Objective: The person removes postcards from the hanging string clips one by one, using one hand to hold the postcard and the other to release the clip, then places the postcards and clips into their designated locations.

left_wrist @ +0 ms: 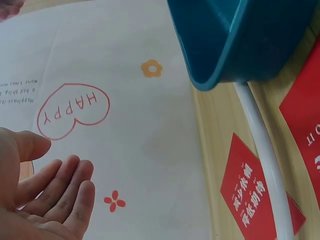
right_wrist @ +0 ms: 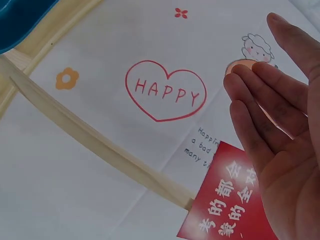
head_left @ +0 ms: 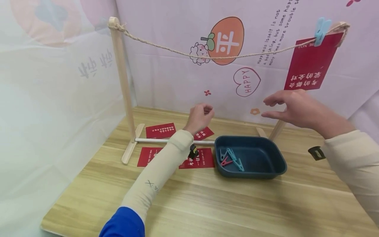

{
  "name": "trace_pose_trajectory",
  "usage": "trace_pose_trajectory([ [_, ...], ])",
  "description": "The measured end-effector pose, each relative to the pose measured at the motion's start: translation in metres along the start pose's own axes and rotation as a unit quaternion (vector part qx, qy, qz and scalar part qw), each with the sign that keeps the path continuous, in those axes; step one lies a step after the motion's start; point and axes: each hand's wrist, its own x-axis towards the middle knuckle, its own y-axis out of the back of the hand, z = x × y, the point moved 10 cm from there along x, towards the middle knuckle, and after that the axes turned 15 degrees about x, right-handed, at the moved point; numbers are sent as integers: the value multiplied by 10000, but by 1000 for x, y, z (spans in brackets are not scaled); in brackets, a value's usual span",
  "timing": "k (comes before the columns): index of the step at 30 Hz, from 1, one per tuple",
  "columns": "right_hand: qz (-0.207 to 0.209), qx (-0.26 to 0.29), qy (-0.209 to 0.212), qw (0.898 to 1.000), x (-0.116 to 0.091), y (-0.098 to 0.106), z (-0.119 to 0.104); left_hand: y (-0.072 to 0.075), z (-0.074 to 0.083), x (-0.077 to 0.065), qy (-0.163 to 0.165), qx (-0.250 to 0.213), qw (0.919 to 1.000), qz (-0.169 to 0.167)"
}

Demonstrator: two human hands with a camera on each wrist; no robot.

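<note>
My left hand [head_left: 200, 118] hovers above the red cards at the back of the table, fingers loosely bent and holding nothing. In the left wrist view its palm [left_wrist: 45, 210] is bare. My right hand [head_left: 296, 107] is in the air just below a red card [head_left: 309, 64], thumb apart from the fingers, with nothing between them. That card hangs from a twine line [head_left: 165, 49], held near the right post by a light blue clothespin [head_left: 319, 31]. Below, a dark blue basin [head_left: 251, 174] contains several clothespins [head_left: 232, 158] in blue, red and grey.
A wooden post [head_left: 122, 75] on a foot holds the twine's left end. A white rod [head_left: 151, 140] runs low between the feet. Red cards [head_left: 161, 130] lie behind it, others [head_left: 204, 158] in front. A printed cloth [head_left: 177, 85] hangs behind the wooden table [head_left: 189, 204].
</note>
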Motion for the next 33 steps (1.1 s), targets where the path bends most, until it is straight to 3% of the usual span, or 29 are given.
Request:
trace_pose_trajectory([
  [14, 724, -421, 162, 9964, -6, 40, -2, -6, 24, 2, -126, -92, 9998, 111],
  [33, 1654, -737, -212, 9832, -18, 107, -3, -13, 88, 15, -717, 130, 9972, 151],
])
